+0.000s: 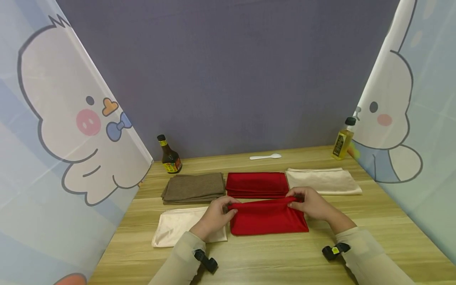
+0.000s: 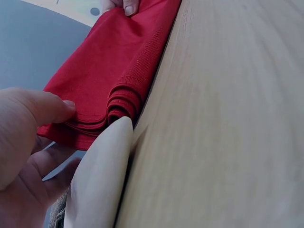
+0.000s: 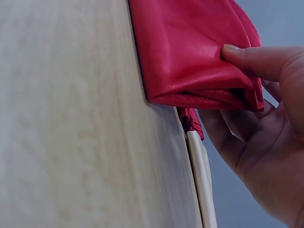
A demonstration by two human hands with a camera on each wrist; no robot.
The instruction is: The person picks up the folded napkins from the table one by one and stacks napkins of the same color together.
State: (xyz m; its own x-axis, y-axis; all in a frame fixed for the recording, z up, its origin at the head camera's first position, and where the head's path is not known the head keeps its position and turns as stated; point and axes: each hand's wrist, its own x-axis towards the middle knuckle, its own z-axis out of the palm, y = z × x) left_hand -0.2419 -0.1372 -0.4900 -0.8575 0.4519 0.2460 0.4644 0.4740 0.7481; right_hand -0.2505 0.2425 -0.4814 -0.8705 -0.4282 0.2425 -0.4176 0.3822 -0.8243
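Head view: the front red cloth (image 1: 269, 221) rests its near edge on the table (image 1: 270, 259), left hand (image 1: 215, 215) pinching the raised far edge, right hand (image 1: 312, 202) pinching its other end; another red cloth (image 1: 257, 183) lies just beyond.

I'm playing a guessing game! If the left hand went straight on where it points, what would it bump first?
The left hand pinches a folded bright-red cloth; straight past that, it would probably meet the folded, rectangular dark-red cloth behind, though depth is unclear.

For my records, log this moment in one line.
left hand: pinches front red cloth; right hand: pinches same cloth; back red cloth: on table
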